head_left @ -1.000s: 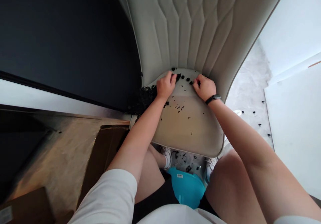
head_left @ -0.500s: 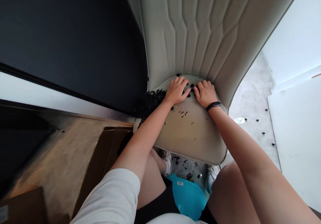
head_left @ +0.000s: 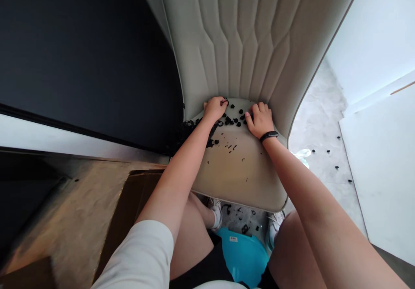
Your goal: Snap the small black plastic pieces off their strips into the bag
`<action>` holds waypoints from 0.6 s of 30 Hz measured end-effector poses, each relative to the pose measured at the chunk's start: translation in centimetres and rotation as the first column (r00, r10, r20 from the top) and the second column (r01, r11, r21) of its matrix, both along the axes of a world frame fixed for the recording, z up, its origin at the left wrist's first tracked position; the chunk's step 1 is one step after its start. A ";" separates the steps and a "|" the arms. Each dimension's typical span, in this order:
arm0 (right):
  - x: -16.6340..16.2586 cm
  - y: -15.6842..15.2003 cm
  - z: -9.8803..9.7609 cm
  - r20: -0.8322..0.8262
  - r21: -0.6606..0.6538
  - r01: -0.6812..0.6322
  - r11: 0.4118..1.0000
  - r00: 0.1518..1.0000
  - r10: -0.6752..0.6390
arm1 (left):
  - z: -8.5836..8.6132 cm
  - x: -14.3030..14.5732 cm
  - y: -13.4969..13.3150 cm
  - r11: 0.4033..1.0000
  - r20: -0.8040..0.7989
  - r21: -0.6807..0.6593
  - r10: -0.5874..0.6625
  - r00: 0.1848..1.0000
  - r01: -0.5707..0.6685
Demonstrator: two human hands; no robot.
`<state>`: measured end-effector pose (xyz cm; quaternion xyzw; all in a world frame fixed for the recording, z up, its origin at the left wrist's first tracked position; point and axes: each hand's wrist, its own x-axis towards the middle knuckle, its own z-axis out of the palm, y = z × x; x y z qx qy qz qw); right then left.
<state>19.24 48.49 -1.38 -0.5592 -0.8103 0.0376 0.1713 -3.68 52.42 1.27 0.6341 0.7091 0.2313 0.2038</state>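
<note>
Small round black pieces [head_left: 230, 120] lie scattered across the back of a beige padded chair seat [head_left: 240, 176]. At the left rear of the seat, my left hand [head_left: 214, 109] is closed in a pinch, with a small black piece [head_left: 226, 103] at its fingertips. My right hand [head_left: 261, 120], a black band on its wrist, rests on the seat to the right of the pieces, fingers stretched out and thumb apart. A dark heap of black scraps [head_left: 186, 131] sits by the seat's left edge, partly behind my left forearm. Thin black shavings [head_left: 231, 147] dot the middle of the seat.
The chair's quilted backrest [head_left: 240, 34] rises behind the seat. A dark panel [head_left: 90, 64] stands close on the left, above a cardboard box [head_left: 129, 207]. Between my legs is a blue plastic container [head_left: 243, 254]. More black bits [head_left: 328, 151] lie on the floor at right.
My left hand has moved left and its fingers have closed into a pinch, uncovering more black pieces. My right hand stays at the seat's right rear. The view has shifted slightly.
</note>
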 end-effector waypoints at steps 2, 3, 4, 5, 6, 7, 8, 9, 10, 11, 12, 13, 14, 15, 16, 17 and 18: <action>0.0 0.0 -0.1 -0.028 0.001 0.003 1.000 1.000 -0.003 | 0.5 -0.2 0.4 0.997 0.046 0.059 0.040 0.998 -0.043; 0.1 0.0 -0.1 -0.045 0.002 0.003 1.000 0.999 -0.003 | 0.9 -0.3 0.6 0.995 0.101 0.082 0.053 0.993 -0.062; 0.1 0.0 -0.2 -0.062 0.005 0.002 1.000 0.998 -0.002 | 1.3 -0.3 0.6 0.993 0.182 0.088 0.061 0.982 -0.078; 0.2 0.0 -0.2 -0.078 0.011 0.003 1.000 0.997 -0.002 | 1.8 -0.2 0.4 0.994 0.281 0.073 0.060 0.958 -0.083; 0.4 0.0 -0.2 -0.092 0.020 0.006 1.000 0.996 -0.004 | 2.3 -0.2 0.1 0.997 0.388 0.041 0.050 0.920 -0.071; 0.5 0.0 -0.2 -0.104 0.032 0.014 0.999 0.995 -0.011 | 2.8 0.0 -0.4 0.999 0.490 0.004 0.035 0.871 -0.042; 0.7 -0.1 -0.2 -0.115 0.046 0.026 0.999 0.993 -0.020 | 3.3 0.1 -1.2 1.000 0.577 -0.029 0.020 0.816 -0.004; 0.8 -0.1 -0.2 -0.126 0.061 0.040 0.997 0.991 -0.032 | 3.9 0.3 -2.2 0.998 0.645 -0.050 0.002 0.765 0.039; 0.9 -0.2 -0.2 -0.141 0.077 0.057 0.995 0.989 -0.046 | 4.3 0.6 -3.4 0.996 0.691 -0.058 -0.011 0.722 0.071; 1.0 -0.2 -0.1 -0.157 0.092 0.075 0.993 0.986 -0.060 | 4.6 0.8 -4.8 0.994 0.723 -0.062 -0.016 0.690 0.088; 1.1 -0.3 0.0 -0.174 0.105 0.094 0.990 0.982 -0.075 | 4.8 1.1 -6.3 0.993 0.747 -0.068 -0.014 0.665 0.098; 1.1 -0.4 0.3 -0.190 0.114 0.114 0.987 0.977 -0.091 | 4.9 1.4 -7.9 0.992 0.766 -0.075 -0.007 0.642 0.100; 1.0 -0.6 0.6 -0.203 0.116 0.136 0.984 0.973 -0.110 | 4.9 1.8 -9.6 0.992 0.782 -0.079 0.000 0.623 0.100; 1.0 -1.0 1.1 -0.211 0.112 0.157 0.981 0.969 -0.131 | 4.9 2.1 -11.2 0.993 0.793 -0.077 0.003 0.609 0.095; 1.0 -1.5 1.6 -0.218 0.104 0.174 0.979 0.965 -0.148 | 4.7 2.4 -12.9 0.994 0.802 -0.062 -0.004 0.597 0.090; 1.0 -2.3 2.3 -0.229 0.093 0.181 0.979 0.961 -0.155 | 4.6 2.7 -14.5 0.995 0.808 -0.043 -0.017 0.589 0.087; 1.1 -3.2 3.0 -0.249 0.079 0.171 0.982 0.957 -0.146 | 4.4 3.0 -16.0 0.996 0.810 -0.020 -0.036 0.585 0.090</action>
